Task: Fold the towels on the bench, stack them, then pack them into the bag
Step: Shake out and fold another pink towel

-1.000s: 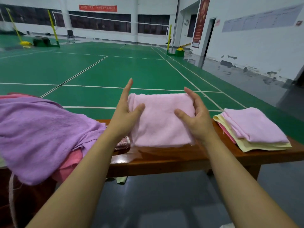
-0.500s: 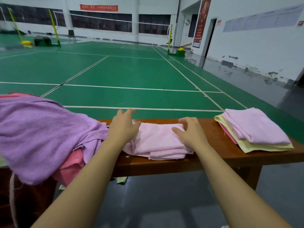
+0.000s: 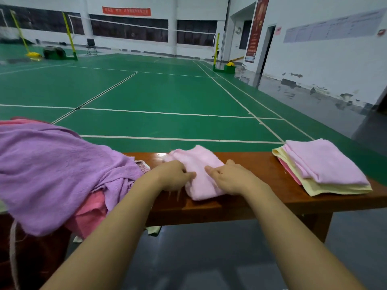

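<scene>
Both hands grip the folded pale pink towel [image 3: 196,174] with curled fingers: left hand [image 3: 174,175] at its left edge, right hand [image 3: 229,178] at its right edge. The towel lies mid-bench on the wooden bench [image 3: 251,164]. A folded stack [image 3: 320,168] sits to the right; an unfolded purple towel pile [image 3: 56,172] lies to the left.

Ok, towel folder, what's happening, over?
Both hands, left and right, gripping the light pink towel on the bench. Folded stack waiting right. Nothing blocking.
</scene>
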A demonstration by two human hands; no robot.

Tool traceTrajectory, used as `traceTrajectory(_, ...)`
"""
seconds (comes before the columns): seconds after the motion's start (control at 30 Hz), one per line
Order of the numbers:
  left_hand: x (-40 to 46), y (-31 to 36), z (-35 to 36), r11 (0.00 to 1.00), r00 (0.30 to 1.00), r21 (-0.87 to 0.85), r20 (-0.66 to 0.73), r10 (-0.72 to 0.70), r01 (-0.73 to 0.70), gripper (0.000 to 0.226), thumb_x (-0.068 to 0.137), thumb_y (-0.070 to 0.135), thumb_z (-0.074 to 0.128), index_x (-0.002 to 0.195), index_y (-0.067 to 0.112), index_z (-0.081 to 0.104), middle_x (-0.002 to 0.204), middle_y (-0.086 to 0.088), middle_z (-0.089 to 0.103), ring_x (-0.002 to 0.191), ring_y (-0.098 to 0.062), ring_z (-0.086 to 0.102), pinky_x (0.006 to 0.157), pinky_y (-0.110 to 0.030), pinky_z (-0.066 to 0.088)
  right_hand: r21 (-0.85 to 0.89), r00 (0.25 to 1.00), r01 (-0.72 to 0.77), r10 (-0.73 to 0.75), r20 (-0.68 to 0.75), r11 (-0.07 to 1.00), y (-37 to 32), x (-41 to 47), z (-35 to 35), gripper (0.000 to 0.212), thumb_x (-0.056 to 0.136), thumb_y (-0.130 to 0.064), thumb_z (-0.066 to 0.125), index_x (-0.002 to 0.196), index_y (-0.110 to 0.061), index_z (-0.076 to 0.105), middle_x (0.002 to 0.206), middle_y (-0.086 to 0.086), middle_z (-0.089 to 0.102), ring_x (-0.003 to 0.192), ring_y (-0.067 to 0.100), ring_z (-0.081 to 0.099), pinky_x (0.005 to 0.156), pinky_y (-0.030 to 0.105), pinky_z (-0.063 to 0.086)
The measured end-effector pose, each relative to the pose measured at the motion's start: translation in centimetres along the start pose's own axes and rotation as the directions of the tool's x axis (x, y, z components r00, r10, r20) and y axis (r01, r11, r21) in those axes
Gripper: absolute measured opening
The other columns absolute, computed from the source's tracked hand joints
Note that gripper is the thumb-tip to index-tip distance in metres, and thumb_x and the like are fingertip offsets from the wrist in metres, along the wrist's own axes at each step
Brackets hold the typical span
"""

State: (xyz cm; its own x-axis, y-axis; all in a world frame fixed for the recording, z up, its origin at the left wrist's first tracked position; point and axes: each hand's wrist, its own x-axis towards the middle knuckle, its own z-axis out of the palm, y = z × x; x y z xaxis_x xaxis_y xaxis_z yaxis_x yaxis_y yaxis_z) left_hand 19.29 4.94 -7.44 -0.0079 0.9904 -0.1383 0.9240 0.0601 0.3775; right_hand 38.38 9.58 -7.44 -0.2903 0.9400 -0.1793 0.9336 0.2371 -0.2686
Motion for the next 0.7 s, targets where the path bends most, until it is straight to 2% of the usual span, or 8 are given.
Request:
traceTrajectory(0.07,0.4,-0.5,0.2,0.996,0.995,0.002,-0.040,-0.091,0.091,0.057,0.105,0.049,0.036,0.123,0.005,0.067,0.127,-0.018,0.065,0.108,-0.032,0.060,0.091,-0.034,0.045,0.020,0.996,-0.014,0.015,-0.083,1.000,0.1,0.4,0.0,0.067,0.102,-0.063,0.020,0.121,-0.021,0.068,0.128,0.016,0.062,0.108,0.035,0.058,0.095,0.044,0.048)
traceTrajectory(0.13,0.9,-1.0,0.8,0.984,0.978,-0.017,-0.110,-0.178,0.177,0.068,0.105,0.054,0.026,0.126,0.002,0.065,0.131,-0.023,0.062,0.118,-0.037,0.058,0.099,-0.039,0.044,0.056,0.977,-0.066,0.076,-0.202,0.996,0.4,0.9,0.2,0.055,0.101,-0.059,0.029,0.105,-0.018,0.066,0.114,0.013,0.068,0.094,0.032,0.061,0.082,0.040,0.050)
traceTrajectory(0.17,1.3,-1.0,1.1,0.977,0.966,-0.014,-0.148,-0.213,0.213,0.074,0.103,0.059,0.021,0.128,0.004,0.064,0.131,-0.024,0.061,0.119,-0.039,0.057,0.101,-0.041,0.044,0.059,0.961,-0.121,0.131,-0.242,0.991,0.7,0.9,0.3,0.050,0.101,-0.058,0.033,0.108,-0.018,0.062,0.115,0.011,0.066,0.095,0.032,0.061,0.078,0.038,0.048)
traceTrajectory(0.23,1.9,-0.8,2.0,0.967,0.945,0.018,-0.217,-0.245,0.255,0.085,0.094,0.068,0.012,0.133,0.009,0.060,0.133,-0.025,0.058,0.120,-0.041,0.053,0.104,-0.046,0.043,0.079,0.941,-0.231,0.243,-0.236,0.970,1.3,1.1,0.7,0.056,0.100,-0.060,0.036,0.127,-0.015,0.056,0.129,0.013,0.059,0.109,0.033,0.059,0.077,0.038,0.043)
traceTrajectory(0.33,2.3,0.4,2.7,0.950,0.910,-0.051,-0.276,-0.310,0.308,0.082,0.097,0.070,0.023,0.135,0.006,0.057,0.138,-0.024,0.053,0.125,-0.040,0.050,0.104,-0.047,0.039,0.106,0.929,-0.309,0.324,-0.180,0.945,1.3,1.2,1.4,0.064,0.099,-0.063,0.036,0.130,-0.012,0.056,0.139,0.015,0.053,0.118,0.034,0.056,0.080,0.039,0.042)
traceTrajectory(0.43,3.0,1.5,3.1,0.965,0.930,-0.100,-0.260,-0.261,0.243,0.066,0.101,0.059,0.036,0.130,0.005,0.060,0.133,-0.021,0.058,0.118,-0.038,0.056,0.099,-0.042,0.043,0.191,0.937,-0.246,0.283,-0.203,0.950,1.5,1.8,2.3,0.053,0.098,-0.060,0.044,0.117,-0.013,0.060,0.121,0.010,0.064,0.101,0.031,0.061,0.080,0.038,0.050)
traceTrajectory(0.53,4.0,1.3,3.8,0.971,0.958,-0.194,-0.221,-0.182,0.140,0.052,0.100,0.048,0.041,0.120,0.004,0.061,0.119,-0.019,0.065,0.104,-0.037,0.060,0.091,-0.040,0.049,0.248,0.928,-0.164,0.234,-0.289,0.955,2.0,1.8,2.6,0.042,0.097,-0.051,0.054,0.123,-0.019,0.057,0.119,0.005,0.065,0.100,0.028,0.061,0.078,0.036,0.049)
traceTrajectory(0.7,4.0,1.9,3.5,0.888,0.945,-0.456,-0.266,-0.191,0.051,0.049,0.103,0.039,0.046,0.131,-0.001,0.039,0.123,-0.020,0.060,0.107,-0.037,0.059,0.081,-0.038,0.043,0.459,0.875,0.013,0.212,-0.435,0.888,2.6,1.5,2.4,0.023,0.097,-0.035,0.063,0.115,-0.025,0.052,0.112,-0.001,0.065,0.090,0.019,0.056,0.069,0.032,0.040)
